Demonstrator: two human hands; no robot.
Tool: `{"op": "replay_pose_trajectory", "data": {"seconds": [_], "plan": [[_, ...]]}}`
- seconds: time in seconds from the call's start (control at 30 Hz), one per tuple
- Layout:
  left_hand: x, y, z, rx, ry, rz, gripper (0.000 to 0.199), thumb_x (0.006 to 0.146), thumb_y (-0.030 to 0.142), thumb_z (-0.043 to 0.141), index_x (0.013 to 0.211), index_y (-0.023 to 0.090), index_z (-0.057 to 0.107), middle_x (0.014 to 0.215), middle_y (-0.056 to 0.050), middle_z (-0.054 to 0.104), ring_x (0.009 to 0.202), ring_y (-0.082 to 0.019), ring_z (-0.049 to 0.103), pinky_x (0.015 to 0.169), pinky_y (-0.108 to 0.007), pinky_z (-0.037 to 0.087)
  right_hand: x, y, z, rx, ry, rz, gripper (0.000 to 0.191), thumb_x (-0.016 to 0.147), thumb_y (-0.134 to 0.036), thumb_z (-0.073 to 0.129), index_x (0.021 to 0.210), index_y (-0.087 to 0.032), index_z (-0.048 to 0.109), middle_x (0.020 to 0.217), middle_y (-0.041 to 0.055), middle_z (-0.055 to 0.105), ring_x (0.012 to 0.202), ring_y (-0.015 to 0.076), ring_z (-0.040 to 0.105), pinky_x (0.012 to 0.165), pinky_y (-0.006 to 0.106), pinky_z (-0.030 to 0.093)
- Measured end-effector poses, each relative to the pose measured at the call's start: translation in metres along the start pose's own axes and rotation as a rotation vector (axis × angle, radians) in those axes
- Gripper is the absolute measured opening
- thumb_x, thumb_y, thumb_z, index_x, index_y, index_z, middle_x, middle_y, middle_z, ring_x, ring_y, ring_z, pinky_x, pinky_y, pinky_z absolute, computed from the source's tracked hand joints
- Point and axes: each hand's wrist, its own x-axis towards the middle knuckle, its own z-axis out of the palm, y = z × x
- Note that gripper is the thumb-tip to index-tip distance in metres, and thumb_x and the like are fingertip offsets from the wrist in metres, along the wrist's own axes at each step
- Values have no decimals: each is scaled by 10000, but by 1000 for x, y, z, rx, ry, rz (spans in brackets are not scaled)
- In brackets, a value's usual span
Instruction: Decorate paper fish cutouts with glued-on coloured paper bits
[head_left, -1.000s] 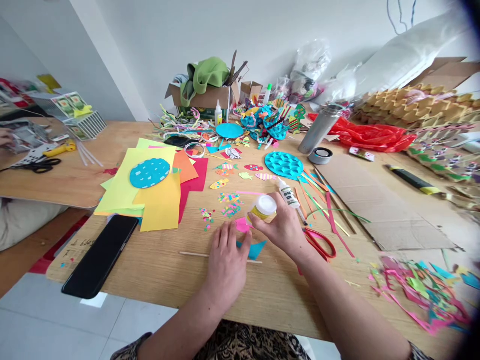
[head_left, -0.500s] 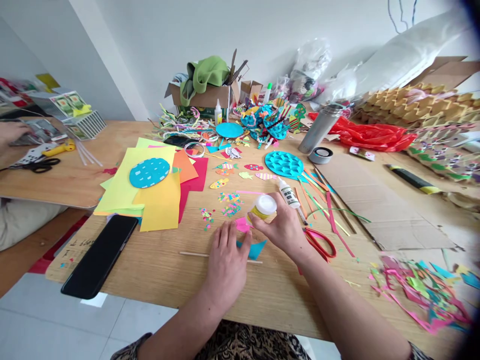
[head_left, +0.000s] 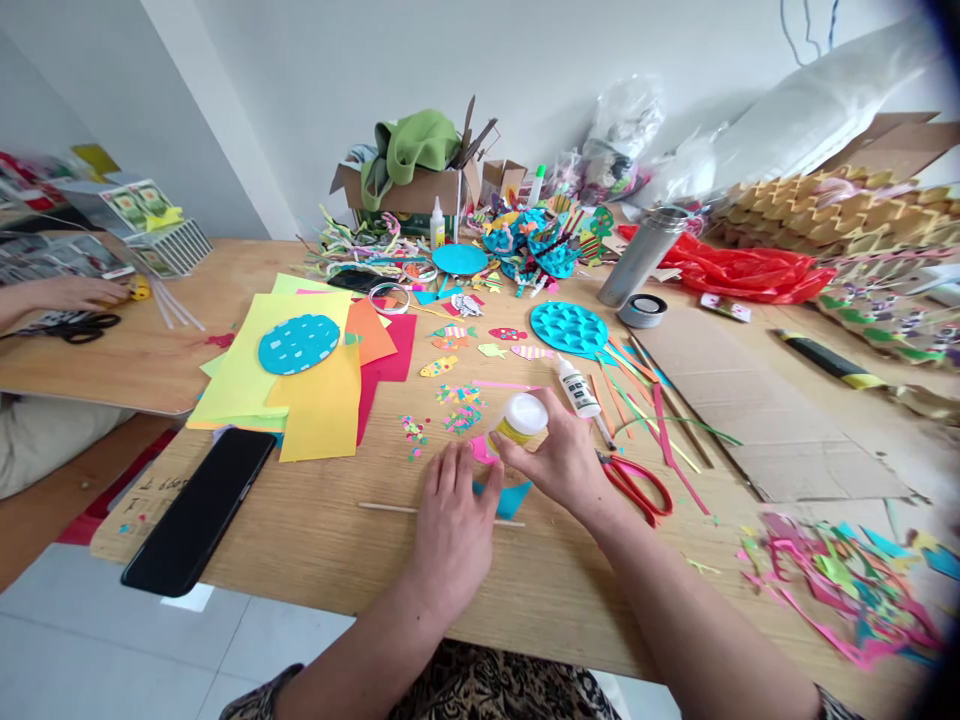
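Observation:
My right hand [head_left: 559,452] is closed around a white glue bottle [head_left: 521,420] with a yellow label. Its round white end faces up, and its lower end is over a piece of pink paper [head_left: 481,450]; the tip is hidden. My left hand [head_left: 457,510] lies flat on the table, fingers stretched out, fingertips at the pink paper's near edge. Beside its thumb is a blue paper piece [head_left: 514,500], partly covered. A thin wooden stick [head_left: 386,508] passes under this hand. Paper dots [head_left: 461,418] and small paper fish [head_left: 439,367] lie beyond.
Red-handled scissors [head_left: 641,488] and another glue bottle [head_left: 577,388] lie right of my hands. A phone [head_left: 199,510] and coloured paper sheets [head_left: 319,415] are at left, cardboard [head_left: 772,400] and paper scraps [head_left: 840,580] at right. A steel flask [head_left: 641,258] stands behind. Another person's hand [head_left: 71,295] is far left.
My right hand and the glue bottle have shifted slightly left and nearer to me over the pink paper. My left hand stays put. The other person's hand has reached further onto their table.

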Motion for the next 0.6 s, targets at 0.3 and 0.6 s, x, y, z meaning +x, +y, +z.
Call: {"op": "replay_pose_trajectory", "data": {"seconds": [0.3,0.6], "plan": [[-1,1,0,1,9,2,439,868,136,573,1297,220,536,1326,-193,523,1271,-346,489,1020,-517,439,-1,-2,6,43,5,0,271,763,-354,669,872,-216,463,703,-21,585,569,133,531,518,242,397],[0,1,-1,0,3,-9,433,865,156,588,1289,227,539,1322,-186,527,1261,-343,500,1023,-508,440,-1,-1,7,59,-8,20,277,776,-360,667,906,-217,468,718,-19,581,596,141,551,545,248,422]]}}
